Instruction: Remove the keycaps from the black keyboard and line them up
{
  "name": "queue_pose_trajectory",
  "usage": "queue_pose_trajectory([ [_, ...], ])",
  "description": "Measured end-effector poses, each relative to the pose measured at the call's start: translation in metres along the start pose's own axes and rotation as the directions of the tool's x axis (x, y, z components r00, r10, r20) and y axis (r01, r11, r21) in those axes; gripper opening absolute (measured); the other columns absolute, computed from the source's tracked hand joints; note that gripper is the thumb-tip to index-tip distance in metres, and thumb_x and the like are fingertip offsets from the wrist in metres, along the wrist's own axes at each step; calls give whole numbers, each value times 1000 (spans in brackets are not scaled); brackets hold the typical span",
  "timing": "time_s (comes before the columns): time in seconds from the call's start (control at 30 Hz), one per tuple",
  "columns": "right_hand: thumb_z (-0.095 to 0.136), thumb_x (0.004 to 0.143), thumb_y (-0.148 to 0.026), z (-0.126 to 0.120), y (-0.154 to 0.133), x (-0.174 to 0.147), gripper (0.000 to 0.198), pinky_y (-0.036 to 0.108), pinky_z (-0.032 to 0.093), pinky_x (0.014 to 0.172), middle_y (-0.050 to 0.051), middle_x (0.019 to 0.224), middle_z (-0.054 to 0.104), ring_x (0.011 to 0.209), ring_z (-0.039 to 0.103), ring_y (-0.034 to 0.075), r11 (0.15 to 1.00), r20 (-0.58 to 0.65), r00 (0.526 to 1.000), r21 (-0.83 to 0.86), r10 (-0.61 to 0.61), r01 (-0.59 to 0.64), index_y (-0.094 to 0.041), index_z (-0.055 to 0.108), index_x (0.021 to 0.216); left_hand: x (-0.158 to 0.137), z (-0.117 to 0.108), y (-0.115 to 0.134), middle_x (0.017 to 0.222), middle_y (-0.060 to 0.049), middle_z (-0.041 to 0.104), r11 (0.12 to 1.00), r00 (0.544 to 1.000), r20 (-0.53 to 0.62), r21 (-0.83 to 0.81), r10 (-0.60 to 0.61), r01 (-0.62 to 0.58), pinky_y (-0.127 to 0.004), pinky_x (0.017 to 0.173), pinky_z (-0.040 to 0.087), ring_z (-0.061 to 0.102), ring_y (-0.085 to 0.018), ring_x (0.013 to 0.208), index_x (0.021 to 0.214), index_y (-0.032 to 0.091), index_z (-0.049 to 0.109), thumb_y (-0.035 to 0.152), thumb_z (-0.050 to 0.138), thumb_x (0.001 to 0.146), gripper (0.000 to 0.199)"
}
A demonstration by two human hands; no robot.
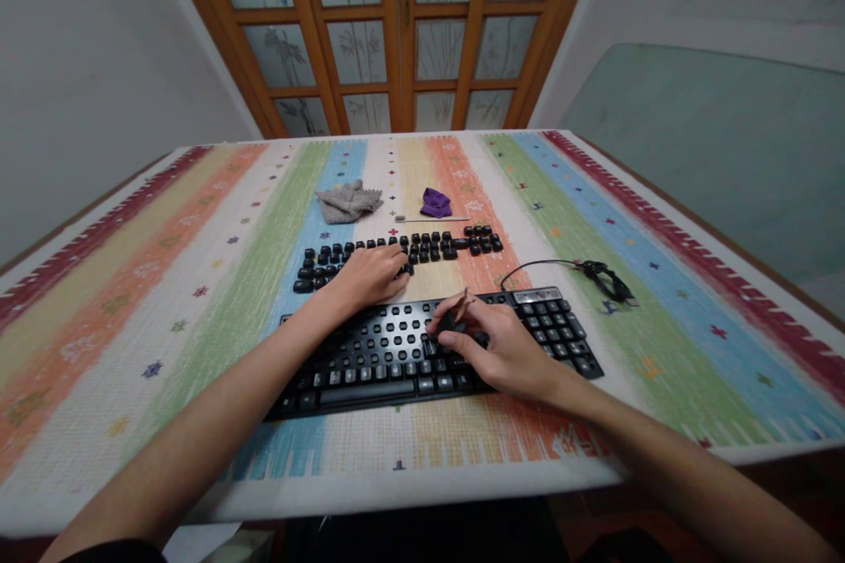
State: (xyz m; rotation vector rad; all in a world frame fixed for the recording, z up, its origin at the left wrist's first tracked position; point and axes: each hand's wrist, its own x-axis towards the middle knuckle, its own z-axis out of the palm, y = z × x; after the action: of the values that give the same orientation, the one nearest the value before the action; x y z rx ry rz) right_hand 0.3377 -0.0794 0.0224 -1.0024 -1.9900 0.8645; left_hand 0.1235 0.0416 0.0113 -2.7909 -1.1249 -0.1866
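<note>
A black keyboard [389, 341] lies before me, with many bare key posts in its left and middle part. Its bottom rows and number pad [561, 330] have their caps on. Beyond it, loose black keycaps [320, 255] stand in rows on the cloth. My left hand [373, 273] rests among those caps, thumb and fingers closed around a keycap at the fingertips. Over the right middle of the keyboard, my right hand [492, 341] is closed in a pinch. Something small and dark shows at its fingertips, partly hidden by the fingers.
Behind the keycaps lie a crumpled grey cloth [349, 202], a purple cloth [436, 202] and a thin brush [432, 219]. The keyboard's bundled cable [607, 280] is at the right. A striped tablecloth [217, 317] covers the table. Wooden glazed doors [400, 26] stand behind it.
</note>
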Motion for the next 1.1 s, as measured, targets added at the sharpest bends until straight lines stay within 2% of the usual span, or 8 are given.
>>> queue_pose_trajectory([
  [0.53,59,92,-18,-1,0,0,8,28,52,72,5,90,74,76,69,15,1000,-2,1000,8,3,-3,-17,62,100,-3,-5,0,95,-9,69,999,997,58,1,-54,54,-28,60,38,64,-21,83,97,13,66,30,52,92,22],
  [0.73,60,93,-19,-1,1,0,8,28,53,72,5,91,74,77,69,15,1000,-1,1000,2,-9,9,-17,62,100,-3,-4,0,98,-9,69,999,999,36,-23,-34,35,-28,61,39,65,-22,86,102,14,66,30,54,92,22],
  [1.1,58,94,-23,-2,4,-6,11,30,55,66,6,92,73,79,70,18,997,-2,998,27,66,-66,-18,61,103,3,-1,0,96,-10,69,999,999,44,-30,-13,14,-28,61,41,65,-21,84,103,15,70,26,48,95,27],
])
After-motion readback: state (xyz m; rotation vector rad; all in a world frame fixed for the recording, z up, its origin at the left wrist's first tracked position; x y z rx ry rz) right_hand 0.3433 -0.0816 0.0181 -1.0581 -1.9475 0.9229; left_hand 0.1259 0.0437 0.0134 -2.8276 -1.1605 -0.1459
